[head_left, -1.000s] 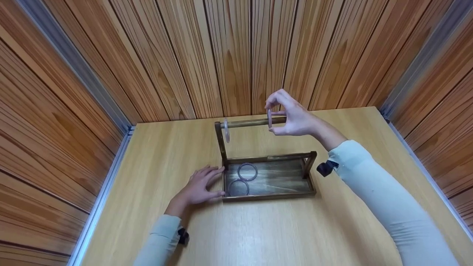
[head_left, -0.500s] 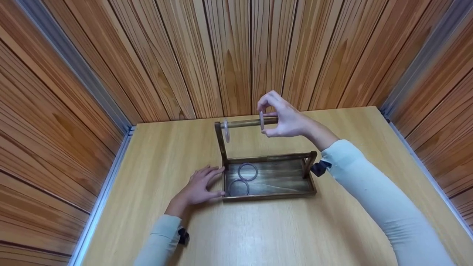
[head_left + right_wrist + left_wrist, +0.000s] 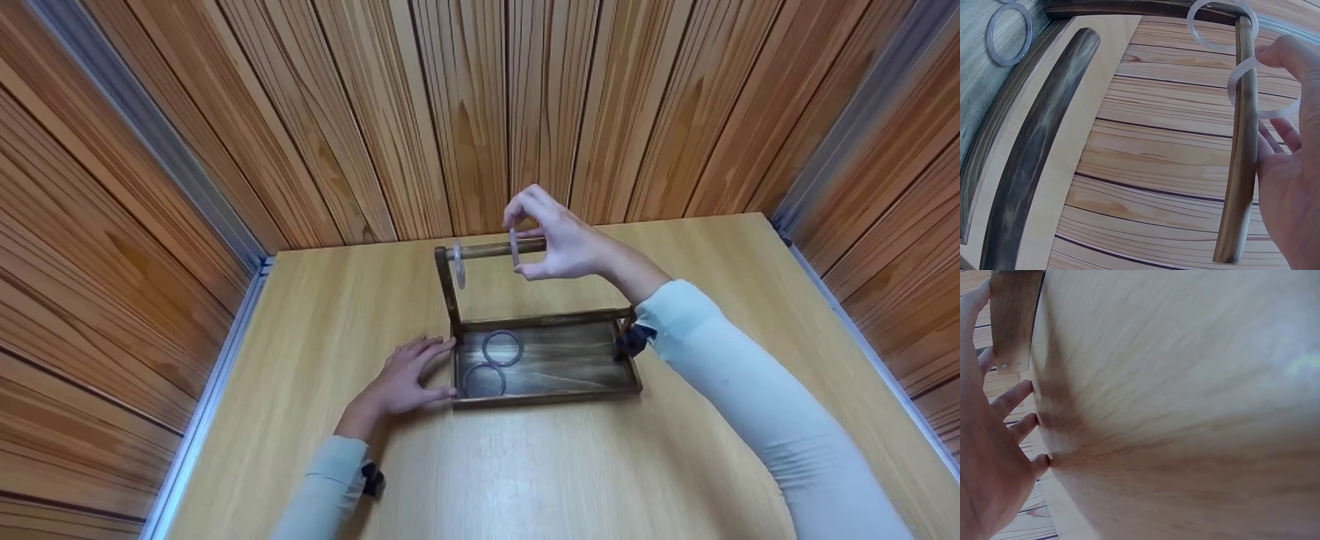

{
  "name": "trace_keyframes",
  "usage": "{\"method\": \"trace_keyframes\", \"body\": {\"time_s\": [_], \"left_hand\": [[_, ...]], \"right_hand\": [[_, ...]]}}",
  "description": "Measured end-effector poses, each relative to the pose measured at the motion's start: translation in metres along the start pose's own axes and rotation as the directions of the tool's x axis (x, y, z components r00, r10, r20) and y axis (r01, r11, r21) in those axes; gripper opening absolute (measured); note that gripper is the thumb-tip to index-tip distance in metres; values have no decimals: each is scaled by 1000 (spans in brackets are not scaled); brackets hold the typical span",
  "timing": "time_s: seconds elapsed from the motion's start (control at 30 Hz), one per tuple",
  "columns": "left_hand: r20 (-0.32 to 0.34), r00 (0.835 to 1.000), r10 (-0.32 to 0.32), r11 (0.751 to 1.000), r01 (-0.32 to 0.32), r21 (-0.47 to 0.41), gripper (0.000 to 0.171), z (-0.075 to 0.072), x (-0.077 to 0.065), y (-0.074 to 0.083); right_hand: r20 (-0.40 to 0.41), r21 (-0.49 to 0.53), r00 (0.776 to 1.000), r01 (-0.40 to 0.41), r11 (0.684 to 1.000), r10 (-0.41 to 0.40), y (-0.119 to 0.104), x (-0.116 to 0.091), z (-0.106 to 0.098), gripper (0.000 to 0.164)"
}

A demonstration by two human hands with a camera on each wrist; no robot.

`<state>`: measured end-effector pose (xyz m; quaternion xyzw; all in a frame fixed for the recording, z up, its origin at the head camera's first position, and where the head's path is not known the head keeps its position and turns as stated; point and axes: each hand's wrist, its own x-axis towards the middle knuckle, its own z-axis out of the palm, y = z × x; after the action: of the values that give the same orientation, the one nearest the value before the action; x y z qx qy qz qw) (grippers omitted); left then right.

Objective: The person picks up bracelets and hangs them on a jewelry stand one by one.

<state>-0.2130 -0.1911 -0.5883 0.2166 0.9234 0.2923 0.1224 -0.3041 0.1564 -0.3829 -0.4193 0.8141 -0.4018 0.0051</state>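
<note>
My right hand (image 3: 562,244) pinches a pale bangle (image 3: 514,249) between thumb and fingertips. In the right wrist view that bangle encircles the round wooden bar (image 3: 1245,146) of a dark wooden stand. A second pale bangle (image 3: 460,271) hangs at the bar's left end, by the upright post (image 3: 448,289). Two purplish bangles, a rear one (image 3: 520,355) and a front one (image 3: 504,381), lie in the left part of the stand's tray (image 3: 555,400). My left hand (image 3: 405,381) spreads its fingers against the tray's left end, thumb near the front corner, other fingertips on the table.
The stand sits on a light wooden table (image 3: 540,472). A short post (image 3: 627,326) rises at the tray's right end, partly behind the right wrist's black camera (image 3: 636,340). Wood-plank walls (image 3: 480,112) with metal edge strips surround the table on three sides.
My right hand has moved left along the bar, bringing the pinched bangle closer to the one hanging at the left end. My left hand and the stand have stayed in place.
</note>
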Motion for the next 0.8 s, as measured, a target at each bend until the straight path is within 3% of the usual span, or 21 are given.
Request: {"method": "trace_keyframes", "body": {"time_s": [0.8], "left_hand": [[6, 1000, -7, 1000, 7, -18, 90, 0, -1, 1]], "right_hand": [[26, 38, 999, 22, 999, -23, -7, 13, 13, 57]]}}
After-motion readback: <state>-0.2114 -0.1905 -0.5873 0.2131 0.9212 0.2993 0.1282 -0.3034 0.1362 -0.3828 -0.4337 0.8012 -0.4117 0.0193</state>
